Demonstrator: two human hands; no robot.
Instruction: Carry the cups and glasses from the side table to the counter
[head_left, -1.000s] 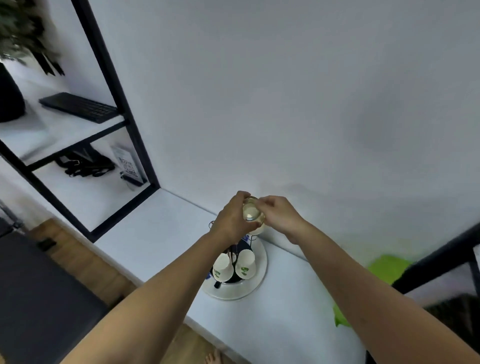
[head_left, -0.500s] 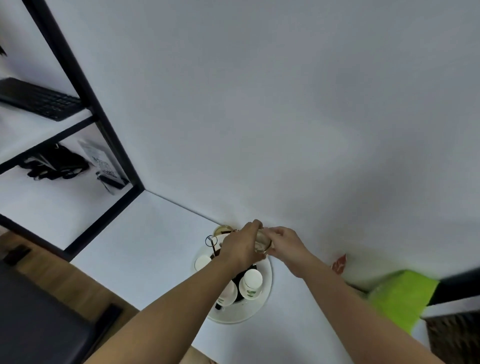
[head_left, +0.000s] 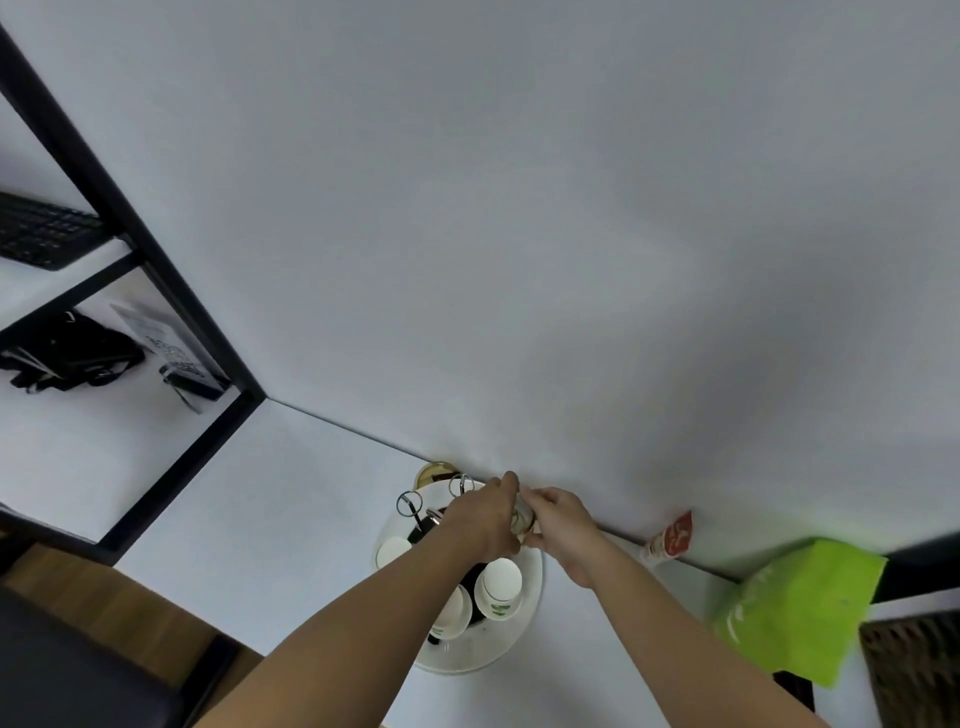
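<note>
Left hand (head_left: 483, 517): I see it curled round the near side of a small clear glass (head_left: 523, 519).
Right hand (head_left: 558, 519): pinching the same glass from the other side, so both hands meet on it.
Glass: held over the back of the round white tray (head_left: 470, 657) on the white counter top (head_left: 270, 499), close to the wall.
Paper cups (head_left: 500, 584): white with green print, upside down on the tray's rack, just under my wrists.
Risk: I judge a forearm could knock those cups as the glass goes down.
Risk two: the wire rack loops (head_left: 409, 503) stand just left; catching one might tip the rack.
</note>
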